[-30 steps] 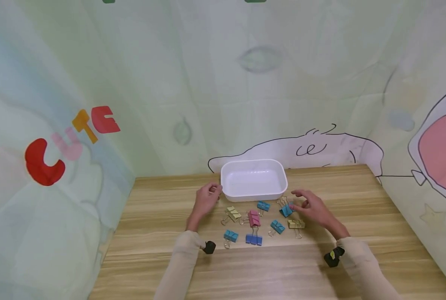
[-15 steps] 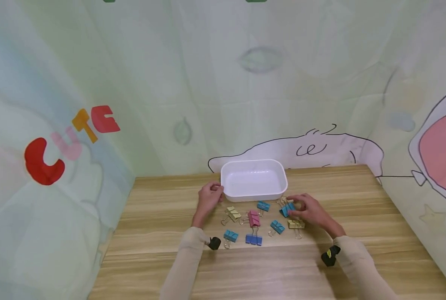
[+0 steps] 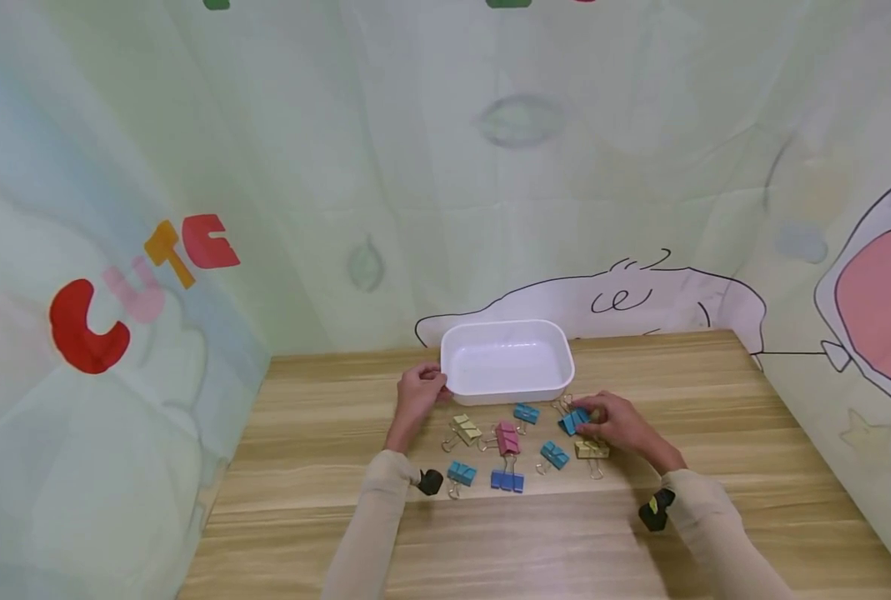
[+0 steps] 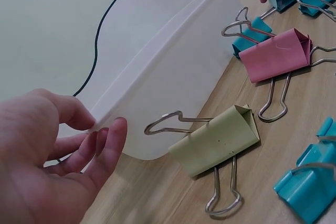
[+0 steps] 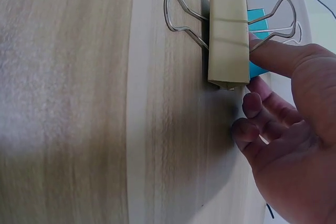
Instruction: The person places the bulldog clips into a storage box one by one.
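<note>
At the left end of a white plastic tray (image 3: 508, 396), my left hand (image 3: 418, 393) pinches the rim corner between thumb and fingers; the left wrist view shows the tray's side wall (image 4: 168, 85) running away from the fingertips. My right hand (image 3: 619, 422) grips a teal binder clip (image 3: 574, 421) lying just off the tray's front right corner, thumb on one side and fingers on the other. In the right wrist view a yellow binder clip (image 5: 228, 38) partly covers that teal clip (image 5: 258, 19) and the thumb tip.
Several more binder clips lie in front of the tray: a pink one (image 3: 508, 438), a dark blue one (image 3: 507, 481), a pale yellow one (image 3: 466, 428) and teal ones such as the front left clip (image 3: 461, 473). A printed cloth (image 3: 340, 208) stands behind the wooden table (image 3: 302, 500).
My right hand has moved in leftward and closed its fingers on the teal clip. The left hand has shifted slightly right, onto the tray's rim.
</note>
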Demonstrator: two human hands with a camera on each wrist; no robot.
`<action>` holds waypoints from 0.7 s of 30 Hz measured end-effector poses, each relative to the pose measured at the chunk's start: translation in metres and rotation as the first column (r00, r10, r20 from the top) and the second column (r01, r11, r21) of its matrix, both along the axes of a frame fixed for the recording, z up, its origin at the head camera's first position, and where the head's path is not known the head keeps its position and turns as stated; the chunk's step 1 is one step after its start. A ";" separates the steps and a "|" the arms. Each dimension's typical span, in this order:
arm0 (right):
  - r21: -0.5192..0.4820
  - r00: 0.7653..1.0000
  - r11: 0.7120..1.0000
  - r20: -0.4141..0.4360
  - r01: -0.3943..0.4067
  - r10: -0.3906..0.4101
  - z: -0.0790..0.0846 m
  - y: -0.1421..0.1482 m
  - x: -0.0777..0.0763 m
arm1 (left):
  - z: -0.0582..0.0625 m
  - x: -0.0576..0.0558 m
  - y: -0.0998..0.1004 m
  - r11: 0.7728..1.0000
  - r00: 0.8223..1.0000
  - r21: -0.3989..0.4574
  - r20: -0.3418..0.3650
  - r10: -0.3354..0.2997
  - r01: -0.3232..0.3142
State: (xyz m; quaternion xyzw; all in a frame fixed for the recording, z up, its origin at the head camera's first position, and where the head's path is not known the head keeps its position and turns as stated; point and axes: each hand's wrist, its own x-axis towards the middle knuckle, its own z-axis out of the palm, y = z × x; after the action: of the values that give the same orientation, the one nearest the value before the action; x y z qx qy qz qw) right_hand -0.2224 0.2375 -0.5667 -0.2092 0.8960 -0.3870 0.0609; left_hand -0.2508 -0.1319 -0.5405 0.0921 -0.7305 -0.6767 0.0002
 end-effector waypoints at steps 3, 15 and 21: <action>-0.008 1.000 1.000 0.012 0.004 -0.004 0.000 0.000 0.000 | 0.001 -0.001 0.001 1.000 1.000 0.016 0.003 0.012 -0.012; -0.015 1.000 1.000 -0.015 0.026 -0.026 -0.001 0.001 -0.001 | 0.003 -0.003 0.002 1.000 0.999 0.022 0.041 0.021 -0.022; -0.042 0.999 0.998 -0.014 0.048 -0.049 -0.003 0.002 0.000 | 0.003 -0.003 0.001 1.000 0.999 0.020 0.043 0.012 -0.013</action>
State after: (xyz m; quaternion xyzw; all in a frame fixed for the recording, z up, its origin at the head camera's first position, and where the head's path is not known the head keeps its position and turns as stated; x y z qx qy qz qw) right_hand -0.2220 0.2396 -0.5692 -0.1916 0.8929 -0.4054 0.0402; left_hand -0.2542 -0.1305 -0.5373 0.1113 -0.7229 -0.6818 -0.0122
